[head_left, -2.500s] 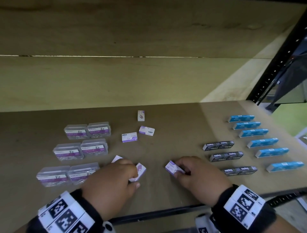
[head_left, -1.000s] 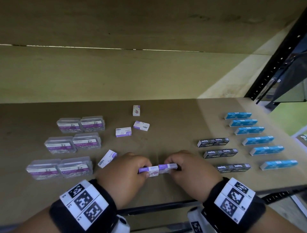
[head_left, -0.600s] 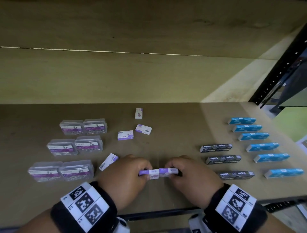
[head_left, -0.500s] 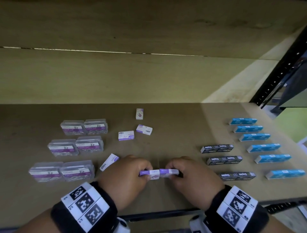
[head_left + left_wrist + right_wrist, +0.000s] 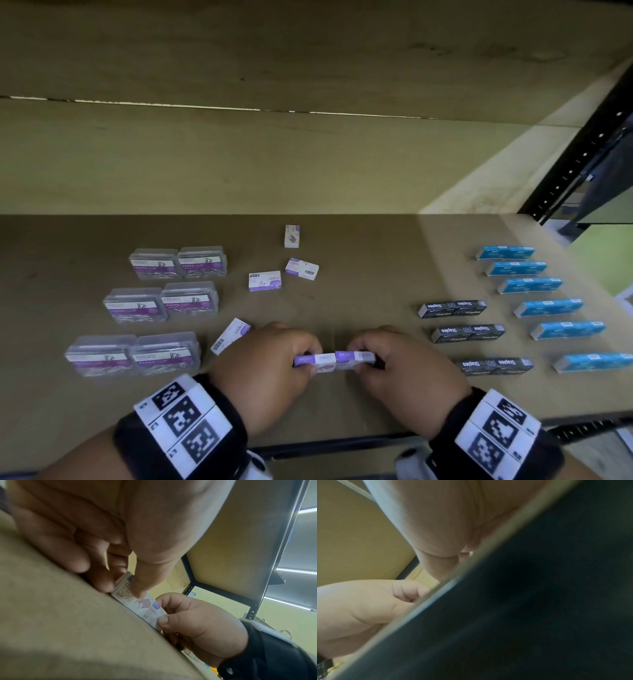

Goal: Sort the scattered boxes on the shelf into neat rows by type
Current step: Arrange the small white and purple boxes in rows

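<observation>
Two small purple-and-white staples boxes [image 5: 334,361] stand end to end on the shelf near its front edge. My left hand [image 5: 301,361] pinches the left box [image 5: 126,588] between thumb and fingers. My right hand [image 5: 368,363] pinches the right box [image 5: 150,612] the same way. A loose box [image 5: 230,335] of the same kind lies tilted just left of my left hand. Three more sit further back: one flat [image 5: 265,281], one angled [image 5: 302,269], one upright [image 5: 292,236]. The right wrist view shows mostly the dark underside of the shelf edge.
Clear paper-clip boxes [image 5: 164,303] stand in paired rows at the left. Dark staples boxes [image 5: 466,333] form three rows right of centre, with a column of blue boxes [image 5: 548,307] beyond. A black shelf upright [image 5: 582,150] stands at far right.
Earlier each hand held its own box apart; they brought the two together end to end at the shelf front. Over the last second the hands and boxes have stayed put.
</observation>
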